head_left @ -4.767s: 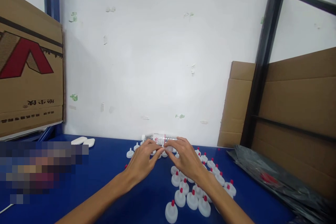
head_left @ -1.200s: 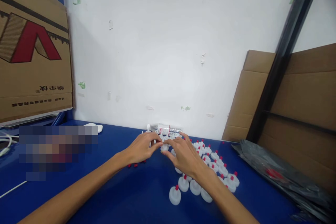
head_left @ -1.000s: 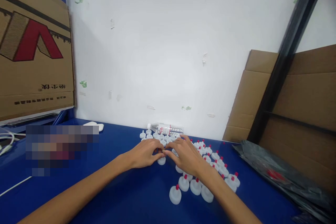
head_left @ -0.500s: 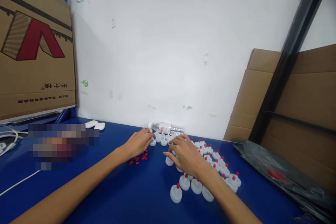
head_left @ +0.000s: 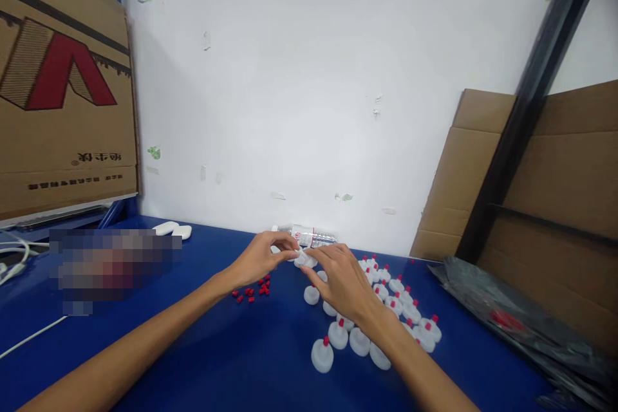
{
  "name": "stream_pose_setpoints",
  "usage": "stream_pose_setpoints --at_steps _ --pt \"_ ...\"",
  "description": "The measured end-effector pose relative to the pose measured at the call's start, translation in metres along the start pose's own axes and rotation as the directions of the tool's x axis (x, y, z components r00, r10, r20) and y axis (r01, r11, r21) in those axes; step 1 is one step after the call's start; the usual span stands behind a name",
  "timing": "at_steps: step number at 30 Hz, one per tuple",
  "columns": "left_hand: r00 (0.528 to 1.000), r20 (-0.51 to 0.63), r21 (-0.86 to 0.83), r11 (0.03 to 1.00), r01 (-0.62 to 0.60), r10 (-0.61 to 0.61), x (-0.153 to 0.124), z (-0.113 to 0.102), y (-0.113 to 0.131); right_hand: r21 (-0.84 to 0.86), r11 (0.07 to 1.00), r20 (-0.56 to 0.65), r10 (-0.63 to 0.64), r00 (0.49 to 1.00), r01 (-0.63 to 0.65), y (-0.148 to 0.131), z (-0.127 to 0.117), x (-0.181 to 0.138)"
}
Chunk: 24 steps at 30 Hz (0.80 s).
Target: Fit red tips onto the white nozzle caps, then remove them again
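Both of my hands meet at small white plastic caps (head_left: 304, 260) near the back of the blue table. My left hand (head_left: 264, 256) has its thumb and fingers pinched at the left side of these caps. From the right, my right hand (head_left: 342, 278) curls its fingers and thumb around the same caps. The fingers partly cover them, so their exact hold is hard to see. Small red tips (head_left: 251, 291) lie loose below my left hand. Around my right forearm stand several white caps with red tips (head_left: 322, 355); some beside them show no red tip.
A clear labelled bottle (head_left: 311, 236) lies along the wall behind my hands. Two white oval items (head_left: 181, 232) and a blurred patch (head_left: 113, 264) are at left, near white cables (head_left: 19, 264). Grey plastic bags (head_left: 512, 315) lie at right. A large carton (head_left: 67, 96) stands at left.
My hands have come together. The left moved right, its fingers now closed at the white caps; the right fingers have closed in from the other side, hiding much of the cluster.
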<state>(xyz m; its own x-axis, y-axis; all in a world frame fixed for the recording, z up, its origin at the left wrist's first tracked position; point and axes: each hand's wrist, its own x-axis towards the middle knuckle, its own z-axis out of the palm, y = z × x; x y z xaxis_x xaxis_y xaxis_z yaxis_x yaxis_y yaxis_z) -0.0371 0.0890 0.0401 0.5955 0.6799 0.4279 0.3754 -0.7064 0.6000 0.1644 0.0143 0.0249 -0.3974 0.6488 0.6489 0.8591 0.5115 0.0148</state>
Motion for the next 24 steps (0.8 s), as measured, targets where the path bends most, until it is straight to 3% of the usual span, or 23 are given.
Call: stream_pose_setpoints --at_steps 2,4,8,14,20,24 --pt "0.997 0.04 0.259 0.964 0.056 -0.069 0.001 -0.008 -0.011 -0.014 1.0 -0.021 0.027 0.999 -0.027 0.0 -0.001 0.0" --pt "0.987 0.088 0.338 0.936 0.098 -0.135 0.001 -0.015 -0.024 -0.02 0.999 -0.019 0.031 0.999 -0.032 0.0 -0.001 0.0" --pt "0.954 0.215 0.343 0.931 0.127 -0.209 -0.001 -0.025 -0.041 -0.015 1.0 -0.006 0.015 1.0 -0.015 0.001 0.002 -0.001" --pt "0.927 0.318 0.305 0.947 0.098 -0.198 -0.004 -0.022 -0.041 0.002 1.0 -0.018 -0.01 1.0 0.01 -0.001 0.005 -0.002" --pt "0.983 0.142 0.299 0.952 0.068 -0.115 -0.005 -0.012 -0.033 -0.004 1.0 0.014 0.009 1.0 -0.009 0.0 0.003 -0.003" --pt "0.996 0.061 0.221 0.974 0.05 -0.065 0.0 -0.007 -0.021 0.001 1.0 0.024 0.013 1.0 -0.013 0.003 0.003 -0.003"
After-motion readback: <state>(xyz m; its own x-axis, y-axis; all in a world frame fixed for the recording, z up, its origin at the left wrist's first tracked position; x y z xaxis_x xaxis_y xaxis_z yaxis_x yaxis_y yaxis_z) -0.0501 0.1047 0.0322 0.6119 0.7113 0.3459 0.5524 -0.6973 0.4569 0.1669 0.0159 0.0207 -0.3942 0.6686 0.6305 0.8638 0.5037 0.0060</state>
